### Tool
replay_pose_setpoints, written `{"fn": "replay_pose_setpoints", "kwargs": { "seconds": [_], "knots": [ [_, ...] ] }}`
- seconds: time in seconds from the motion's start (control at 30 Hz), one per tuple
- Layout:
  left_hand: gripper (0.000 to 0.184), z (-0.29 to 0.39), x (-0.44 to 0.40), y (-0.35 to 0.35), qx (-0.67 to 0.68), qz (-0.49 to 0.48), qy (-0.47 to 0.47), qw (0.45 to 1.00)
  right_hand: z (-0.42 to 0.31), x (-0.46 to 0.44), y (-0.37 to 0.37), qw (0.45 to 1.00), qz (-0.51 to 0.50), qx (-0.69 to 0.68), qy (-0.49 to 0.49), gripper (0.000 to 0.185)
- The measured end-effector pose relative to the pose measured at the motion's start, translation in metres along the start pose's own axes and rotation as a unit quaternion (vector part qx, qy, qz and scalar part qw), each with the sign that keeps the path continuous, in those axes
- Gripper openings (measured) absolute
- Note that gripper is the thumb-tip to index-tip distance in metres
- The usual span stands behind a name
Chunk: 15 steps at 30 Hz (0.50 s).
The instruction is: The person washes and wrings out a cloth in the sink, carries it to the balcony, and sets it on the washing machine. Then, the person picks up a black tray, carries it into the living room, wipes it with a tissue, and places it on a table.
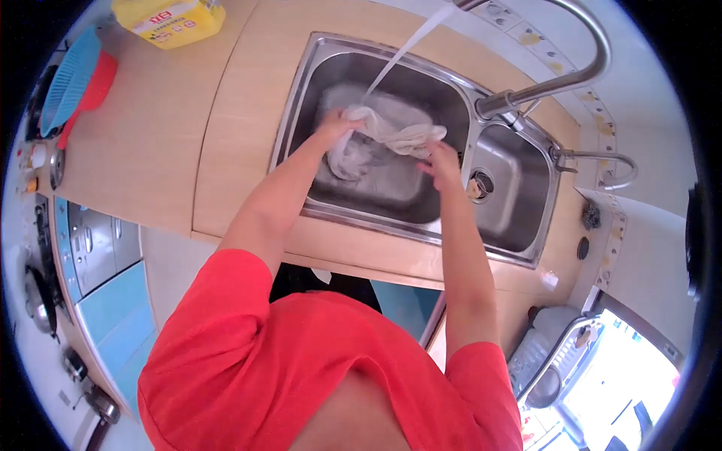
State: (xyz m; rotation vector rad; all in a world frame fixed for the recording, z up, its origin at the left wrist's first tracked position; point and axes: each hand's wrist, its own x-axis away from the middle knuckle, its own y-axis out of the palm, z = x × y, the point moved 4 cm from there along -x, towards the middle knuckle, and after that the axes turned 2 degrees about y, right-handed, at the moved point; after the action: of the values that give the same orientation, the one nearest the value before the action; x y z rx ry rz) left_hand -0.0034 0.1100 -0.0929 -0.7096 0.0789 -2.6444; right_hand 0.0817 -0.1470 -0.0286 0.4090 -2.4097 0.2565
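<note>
White cloth (406,140) in pinching grip — left hand (337,126), right hand (445,165) — steel sink (432,90) around, water stream (407,50) beyond.

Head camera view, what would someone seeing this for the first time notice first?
Probably the bright red shirt filling the bottom of the picture. Next, the eye may follow the arms to the pale cloth held between the left hand and right hand over the larger sink basin, where water streams in from the tap. The yellow container also stands out at upper left.
</note>
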Motion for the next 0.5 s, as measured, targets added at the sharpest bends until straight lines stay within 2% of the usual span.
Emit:
{"fn": "replay_pose_setpoints", "kwargs": {
  "seconds": [0.07, 0.1, 0.2, 0.23, 0.3, 0.33, 0.37, 0.4, 0.43, 0.47, 0.5],
  "knots": [
    [0.074, -0.007, -0.007, -0.012, -0.189, 0.171, 0.045, 0.966, 0.036, -0.011, 0.007, 0.987, 0.056, -0.061, 0.136, 0.046],
    [0.08, -0.009, -0.006, -0.014, -0.223, 0.163, 0.025, 0.961, 0.048, -0.011, 0.013, 0.972, 0.085, -0.091, 0.201, 0.048],
    [0.063, -0.017, -0.011, 0.0, -0.295, 0.096, -0.07, 0.948, 0.055, -0.004, 0.02, 0.951, 0.184, -0.175, 0.176, 0.056],
    [0.058, -0.01, -0.012, 0.009, -0.324, 0.104, -0.003, 0.94, 0.068, -0.015, 0.023, 0.953, 0.207, -0.174, 0.135, 0.063],
    [0.047, 0.004, -0.008, 0.031, -0.378, 0.119, 0.129, 0.909, 0.049, -0.012, 0.031, 0.953, 0.194, -0.176, 0.154, 0.064],
    [0.048, 0.017, 0.0, 0.045, -0.335, 0.11, 0.256, 0.9, 0.041, -0.01, 0.036, 0.953, 0.186, -0.177, 0.164, 0.066],
    [0.05, 0.029, 0.016, 0.058, -0.288, 0.099, 0.377, 0.875, 0.038, -0.013, 0.04, 0.955, 0.126, -0.213, 0.162, 0.068],
    [0.052, 0.042, 0.035, 0.069, -0.161, -0.024, 0.343, 0.925, 0.033, -0.017, 0.039, 0.953, 0.065, -0.25, 0.158, 0.07],
    [0.055, 0.063, 0.063, 0.079, -0.028, -0.145, 0.3, 0.943, 0.026, -0.024, 0.039, 0.947, 0.003, -0.284, 0.152, 0.073],
    [0.059, 0.081, 0.093, 0.088, 0.066, -0.239, 0.249, 0.936, 0.025, -0.037, 0.039, 0.941, -0.066, -0.297, 0.149, 0.083],
    [0.055, 0.088, 0.118, 0.099, 0.161, -0.316, 0.178, 0.918, 0.015, -0.015, 0.049, 0.913, -0.162, -0.337, 0.164, 0.079]
  ]
}}
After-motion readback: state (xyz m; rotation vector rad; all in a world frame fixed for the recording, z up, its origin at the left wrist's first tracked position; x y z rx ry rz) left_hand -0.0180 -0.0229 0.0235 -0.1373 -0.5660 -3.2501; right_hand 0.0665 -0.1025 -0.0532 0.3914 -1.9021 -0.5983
